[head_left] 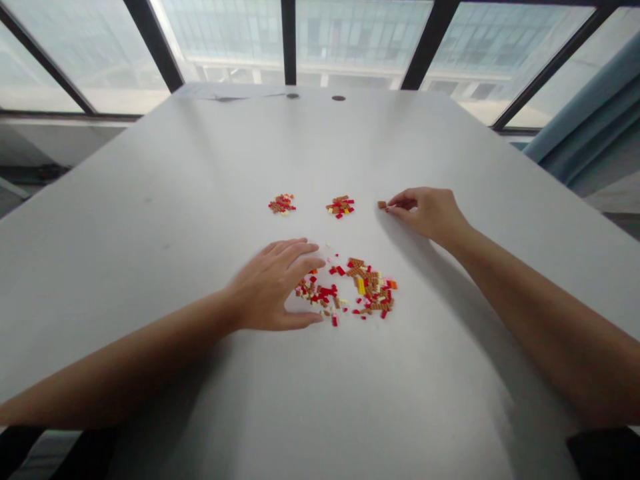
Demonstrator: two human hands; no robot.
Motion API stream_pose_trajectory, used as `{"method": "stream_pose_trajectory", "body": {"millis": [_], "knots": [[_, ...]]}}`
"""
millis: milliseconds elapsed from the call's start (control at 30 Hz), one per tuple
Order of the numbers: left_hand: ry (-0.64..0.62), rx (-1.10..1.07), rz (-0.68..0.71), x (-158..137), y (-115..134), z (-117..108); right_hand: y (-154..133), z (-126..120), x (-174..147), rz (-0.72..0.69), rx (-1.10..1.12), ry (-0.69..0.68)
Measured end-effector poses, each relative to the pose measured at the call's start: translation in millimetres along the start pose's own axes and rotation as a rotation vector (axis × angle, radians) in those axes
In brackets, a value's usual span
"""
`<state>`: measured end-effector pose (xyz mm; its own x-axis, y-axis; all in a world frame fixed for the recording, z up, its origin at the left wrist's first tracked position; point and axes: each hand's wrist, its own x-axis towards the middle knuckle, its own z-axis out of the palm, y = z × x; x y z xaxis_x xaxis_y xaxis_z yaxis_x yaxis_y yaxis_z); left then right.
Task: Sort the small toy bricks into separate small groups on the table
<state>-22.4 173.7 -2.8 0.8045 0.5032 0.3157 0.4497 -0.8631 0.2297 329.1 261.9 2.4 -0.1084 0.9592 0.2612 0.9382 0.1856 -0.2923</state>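
A large loose pile of small building bricks, mostly brown and red with some cream, yellow and orange, lies in front of me. My left hand is open at its left side, fingers and thumb spread around a cluster of red, brown and cream bricks; part of that cluster is hidden by the fingers. Farther right, my right hand is closed in a pinch at the table top. Its fingertips touch small brown bricks; the held piece is mostly covered.
Two small heaps stand farther back: a left heap of mixed bricks and a middle heap. They lie in a row with the brown bricks on the white table. Two round dark table inserts, windows and a blue curtain are beyond.
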Motion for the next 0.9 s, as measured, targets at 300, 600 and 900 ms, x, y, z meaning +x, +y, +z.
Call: {"method": "stream_pose_trajectory", "body": {"millis": [300, 600, 900], "knots": [[-0.002, 0.024, 0.017, -1, -1, 1, -4, 1, -4, -0.015, 0.07, 0.017], [-0.004, 0.02, 0.012, 0, 0, 0, -41, -17, -21, -0.012, 0.137, -0.039], [0.013, 0.049, 0.017, 1, 1, 1, -117, -20, -68, -0.291, 0.239, -0.32]]}}
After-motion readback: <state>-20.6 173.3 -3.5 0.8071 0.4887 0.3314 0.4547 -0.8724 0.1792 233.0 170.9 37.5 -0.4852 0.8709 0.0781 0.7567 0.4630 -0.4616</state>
